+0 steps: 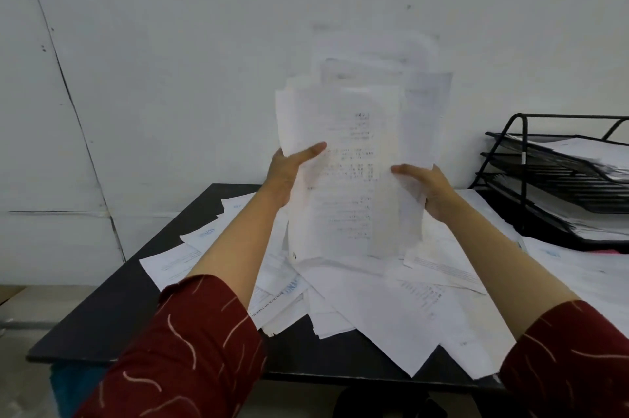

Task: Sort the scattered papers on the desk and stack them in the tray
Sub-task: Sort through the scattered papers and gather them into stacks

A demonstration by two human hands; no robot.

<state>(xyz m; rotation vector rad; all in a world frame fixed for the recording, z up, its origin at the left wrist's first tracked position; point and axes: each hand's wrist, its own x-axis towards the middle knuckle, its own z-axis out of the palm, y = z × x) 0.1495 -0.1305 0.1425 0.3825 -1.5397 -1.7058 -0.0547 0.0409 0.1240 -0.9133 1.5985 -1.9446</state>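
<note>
Left of the left hand, loose sheets [177,261] lie fanned over the dark desk [112,312], a few of them reaching its left edge. The left hand [289,169] grips the left edge of a bundle of papers [354,162] — thumb stretched across the front page, the other fingers hidden behind. Its forearm comes out of a dark red sleeve [190,349] with thin pale squiggles.

Between the two hands the bundle stands upright, lifted above the desk, its sheets uneven and staggered at the top so that several edges show against the pale wall [204,43]. The front page carries blurred printed lines, too soft to read.

Under the hands and toward the person, a heap of scattered papers [374,308] covers the middle of the desk, overlapping at odd angles, some corners hanging over the near edge.

The right hand [425,186] holds the bundle's right edge — thumb on the front, fingers wrapped behind the sheets. Its arm runs back to a matching red sleeve at the lower right.

Right of the right hand, more sheets [578,268] lie flat on the desk, and beyond them stands a black wire tray [531,179] with stacked tiers, well apart from the hands. Papers already rest in its tiers.
</note>
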